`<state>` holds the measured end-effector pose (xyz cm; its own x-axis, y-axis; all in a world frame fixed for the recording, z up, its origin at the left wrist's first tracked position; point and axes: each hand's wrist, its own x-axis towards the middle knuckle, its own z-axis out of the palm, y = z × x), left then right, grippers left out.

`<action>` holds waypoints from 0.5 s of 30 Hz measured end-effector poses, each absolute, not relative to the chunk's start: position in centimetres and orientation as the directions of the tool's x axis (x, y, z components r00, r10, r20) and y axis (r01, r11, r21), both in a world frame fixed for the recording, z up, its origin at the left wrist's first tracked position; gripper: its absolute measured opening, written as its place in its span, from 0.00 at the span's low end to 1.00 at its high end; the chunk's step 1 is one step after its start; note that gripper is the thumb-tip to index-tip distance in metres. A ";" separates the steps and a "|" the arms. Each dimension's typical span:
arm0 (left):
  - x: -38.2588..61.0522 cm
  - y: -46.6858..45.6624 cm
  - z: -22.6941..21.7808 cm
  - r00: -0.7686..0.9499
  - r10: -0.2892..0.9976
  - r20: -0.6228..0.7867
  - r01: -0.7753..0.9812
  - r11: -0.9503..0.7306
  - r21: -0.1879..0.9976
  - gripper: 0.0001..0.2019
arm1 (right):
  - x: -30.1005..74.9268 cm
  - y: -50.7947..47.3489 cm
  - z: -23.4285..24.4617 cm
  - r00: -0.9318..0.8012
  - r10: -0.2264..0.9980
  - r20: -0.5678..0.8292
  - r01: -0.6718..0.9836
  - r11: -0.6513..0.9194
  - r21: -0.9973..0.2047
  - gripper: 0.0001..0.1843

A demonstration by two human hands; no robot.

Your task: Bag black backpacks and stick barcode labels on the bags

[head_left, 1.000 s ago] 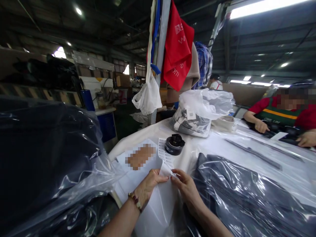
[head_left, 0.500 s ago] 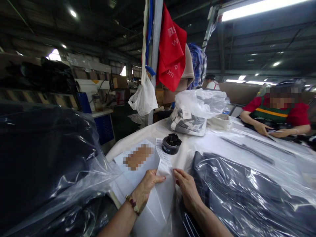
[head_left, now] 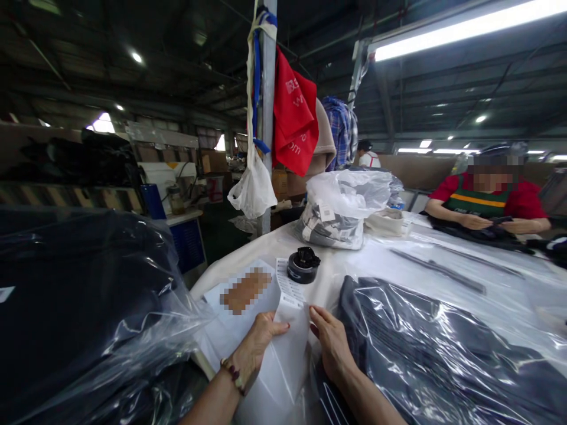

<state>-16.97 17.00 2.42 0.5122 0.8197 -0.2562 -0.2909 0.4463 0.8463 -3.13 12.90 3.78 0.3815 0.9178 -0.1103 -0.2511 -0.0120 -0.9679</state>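
White-covered table (head_left: 248, 251) beneath dark roof (head_left: 443, 77)

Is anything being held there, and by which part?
The left hand holds a long, white, printed paper sheet by its left side; whether the right hand holds its right edge is unclear.

**Bright Overhead, Dim Beyond**

A long tube light (head_left: 469, 29) glares white at upper right, while the ceiling (head_left: 177, 53) sinks into gloom. Sharp highlights streak the clear plastic (head_left: 425, 330) at lower right. Distant parts look soft; the edges appear stretched.
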 end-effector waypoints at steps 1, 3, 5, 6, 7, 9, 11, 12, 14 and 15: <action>-17.0 16.9 2.4 0.511 0.819 -0.260 -0.285 0.446 0.848 0.22 | -3.1 12.9 3.8 0.380 0.919 -0.108 -0.257 -0.007 -0.966 0.23; -17.0 16.8 2.7 0.516 0.814 -0.268 -0.264 0.449 0.854 0.21 | -3.0 12.9 3.7 0.379 0.920 -0.103 -0.267 0.002 -0.964 0.23; -17.2 16.9 3.3 0.529 0.804 -0.273 -0.236 0.448 0.862 0.21 | -3.0 12.8 3.6 0.382 0.919 -0.097 -0.272 0.012 -0.962 0.23; -17.3 17.1 3.7 0.534 0.799 -0.276 -0.222 0.448 0.866 0.21 | -3.0 12.8 3.6 0.384 0.919 -0.093 -0.273 0.016 -0.962 0.24; -17.3 17.4 4.2 0.537 0.795 -0.282 -0.210 0.450 0.868 0.21 | -3.0 12.8 3.6 0.385 0.919 -0.089 -0.274 0.021 -0.962 0.24; -17.1 18.1 5.1 0.529 0.796 -0.295 -0.201 0.456 0.867 0.20 | -3.1 12.8 3.7 0.384 0.920 -0.082 -0.276 0.029 -0.961 0.24; -16.6 18.9 5.7 0.487 0.819 -0.302 -0.212 0.447 0.869 0.18 | -3.2 12.7 3.8 0.381 0.921 -0.079 -0.280 0.034 -0.960 0.25; -16.3 19.3 5.8 0.450 0.843 -0.295 -0.224 0.427 0.876 0.17 | -3.3 12.7 3.8 0.382 0.921 -0.079 -0.282 0.035 -0.959 0.25; -15.5 19.7 5.8 0.353 0.898 -0.263 -0.249 0.361 0.899 0.14 | -3.3 12.8 3.7 0.390 0.917 -0.086 -0.287 0.032 -0.957 0.27; -15.2 19.8 5.6 0.303 0.921 -0.244 -0.260 0.326 0.909 0.13 | -3.3 12.9 3.6 0.397 0.913 -0.092 -0.290 0.029 -0.957 0.27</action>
<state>-15.17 19.82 5.59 0.3029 0.9213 -0.2439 -0.2601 0.3262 0.9088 -3.33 12.89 3.56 0.3965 0.9133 -0.0924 -0.2899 0.0291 -0.9566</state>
